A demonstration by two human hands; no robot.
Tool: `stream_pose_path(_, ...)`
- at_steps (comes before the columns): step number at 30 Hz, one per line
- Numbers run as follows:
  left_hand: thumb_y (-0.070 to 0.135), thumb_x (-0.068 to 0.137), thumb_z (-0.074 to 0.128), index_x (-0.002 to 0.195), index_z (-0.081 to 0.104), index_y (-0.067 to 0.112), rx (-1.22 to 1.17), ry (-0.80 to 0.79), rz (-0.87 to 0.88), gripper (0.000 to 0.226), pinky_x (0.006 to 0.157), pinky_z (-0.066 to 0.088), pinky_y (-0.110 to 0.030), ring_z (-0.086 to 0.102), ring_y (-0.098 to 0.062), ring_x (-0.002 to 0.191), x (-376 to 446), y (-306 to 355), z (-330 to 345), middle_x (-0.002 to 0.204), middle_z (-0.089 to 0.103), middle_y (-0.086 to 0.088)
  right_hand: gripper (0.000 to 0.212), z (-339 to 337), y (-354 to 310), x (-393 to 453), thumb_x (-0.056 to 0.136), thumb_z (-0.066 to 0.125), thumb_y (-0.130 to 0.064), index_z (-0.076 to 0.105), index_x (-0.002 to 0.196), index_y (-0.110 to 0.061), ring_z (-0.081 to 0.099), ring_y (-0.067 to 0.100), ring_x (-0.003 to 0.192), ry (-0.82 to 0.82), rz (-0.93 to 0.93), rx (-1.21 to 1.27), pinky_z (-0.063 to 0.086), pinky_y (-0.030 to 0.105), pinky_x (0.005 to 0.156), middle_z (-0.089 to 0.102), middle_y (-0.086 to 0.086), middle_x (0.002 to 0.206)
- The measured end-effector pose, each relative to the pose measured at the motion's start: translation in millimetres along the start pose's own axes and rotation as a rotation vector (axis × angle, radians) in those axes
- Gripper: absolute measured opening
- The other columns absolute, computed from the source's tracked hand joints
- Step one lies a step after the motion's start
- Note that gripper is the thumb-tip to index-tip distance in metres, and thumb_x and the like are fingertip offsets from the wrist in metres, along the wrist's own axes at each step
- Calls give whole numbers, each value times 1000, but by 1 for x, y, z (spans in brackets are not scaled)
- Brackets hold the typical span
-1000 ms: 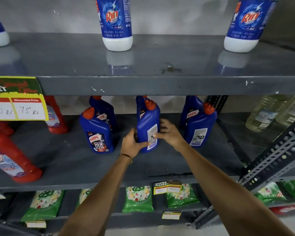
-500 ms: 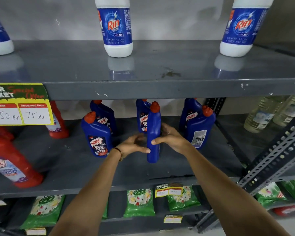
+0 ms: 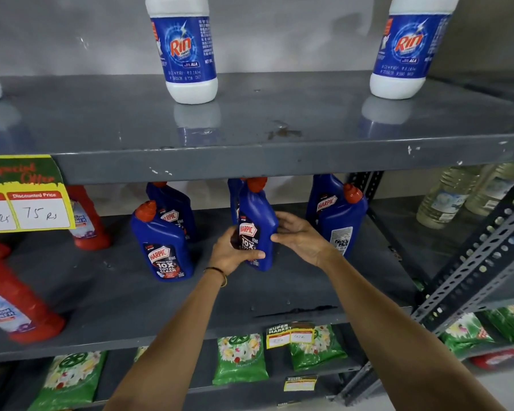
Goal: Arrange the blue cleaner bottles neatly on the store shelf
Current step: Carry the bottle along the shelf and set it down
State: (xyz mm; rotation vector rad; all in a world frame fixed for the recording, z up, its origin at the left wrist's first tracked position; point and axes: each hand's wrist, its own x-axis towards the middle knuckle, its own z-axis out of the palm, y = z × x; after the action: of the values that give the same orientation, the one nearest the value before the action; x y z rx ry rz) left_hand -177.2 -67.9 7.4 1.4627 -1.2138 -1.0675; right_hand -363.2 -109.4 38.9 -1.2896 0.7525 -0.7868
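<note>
Left hand (image 3: 230, 253) wraps the lower front of the middle blue bottle (image 3: 257, 229), thumb lying across its label — a closed grasp. Right hand (image 3: 298, 237) cups the bottle's right side, fingers half curled with tips on the plastic and palm standing off; steadying more than clamping, we judge.

The bottle stands on the middle shelf (image 3: 190, 304), label toward us, red cap near the underside of the upper shelf (image 3: 250, 161). We cannot tell whether its base is fully seated.

Handling, as we judge it: rigid moulded plastic, smooth and somewhat slick, likely full and bottom-heavy. Best taken at the flat body sides, low down — not by the angled neck.

Left of the held bottle: a front blue bottle (image 3: 163, 247), label out. To its right, another blue bottle (image 3: 340, 223), back label showing.
</note>
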Motion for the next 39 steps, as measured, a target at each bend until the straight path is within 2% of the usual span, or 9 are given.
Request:
stream_pose_path(3, 12, 52, 87, 114, 54, 15, 70, 53, 25, 70, 91, 52, -44, 62, -26, 102, 1, -3, -5, 111, 66, -10, 56, 1, 6, 1, 81, 57, 11, 44, 134, -5, 62, 14, 103, 56, 5, -47, 53, 27, 89, 63, 3, 112)
stream_pose_path(11, 8, 64, 80, 115, 51, 4, 213, 133, 0, 59, 87, 53, -50, 63, -34, 97, 0, -20, -2, 107, 65, -20, 56, 4, 24, 2, 87, 50, 9, 38, 139, -6, 54, 23, 117, 110, -19, -31, 46, 43, 100, 53, 17, 132)
stream_pose_path(14, 8, 62, 81, 108, 52, 7, 224, 179, 1, 55, 86, 54, -47, 64, -31, 94, -1, -25, 0, 103, 66, -15, 54, 4, 28, 5, 87, 51, 8, 39, 137, -6, 54, 24, 118, 138, -2, -33, 46, 41, 99, 52, 18, 135)
stream_pose_path(18, 8, 59, 83, 102, 51, 8, 241, 207, -7, 54, 85, 54, -42, 64, -28, 94, -2, -29, -1, 103, 67, -13, 56, 4, 25, 12, 86, 53, 7, 41, 137, -12, 57, 22, 114, 141, 23, -25, 53, 28, 88, 57, 13, 127)
stream_pose_path(23, 13, 58, 83, 99, 51, 11, 326, 219, -8, 52, 74, 51, -31, 60, -19, 81, -4, -29, -1, 99, 69, -10, 49, 6, 25, 15, 87, 51, 7, 45, 134, -8, 56, 22, 115, 193, 41, -44, 50, 31, 91, 56, 18, 131)
stream_pose_path(26, 15, 59, 83, 102, 51, 11, 352, 211, -13, 53, 76, 53, -33, 64, -24, 88, -5, -26, -1, 101, 69, -9, 45, 6, 28, 15, 88, 50, 6, 48, 131, -7, 56, 22, 115, 217, 55, -45, 46, 38, 98, 56, 18, 131)
stream_pose_path(29, 17, 61, 82, 106, 50, 9, 403, 180, -4, 56, 83, 55, -40, 65, -28, 94, -4, -24, -2, 106, 68, -12, 44, 10, 27, 13, 88, 51, 6, 49, 130, -6, 56, 21, 113, 244, 61, -59, 46, 37, 97, 58, 18, 129)
stream_pose_path(34, 23, 66, 80, 110, 50, 4, 388, 230, -44, 57, 79, 53, -40, 64, -30, 94, -13, -26, -2, 106, 67, -16, 44, 14, 26, 7, 86, 55, 6, 49, 129, -1, 55, 27, 118, 388, 65, -111, 45, 32, 93, 58, 21, 128)
stream_pose_path(39, 26, 70, 77, 107, 55, 5, 239, 297, -103, 48, 71, 48, -28, 61, -18, 80, -40, -44, 9, 101, 68, -14, 37, 11, 32, -9, 84, 59, 4, 57, 120, -1, 59, 29, 115, 602, 79, -146, 46, 35, 100, 63, 21, 120)
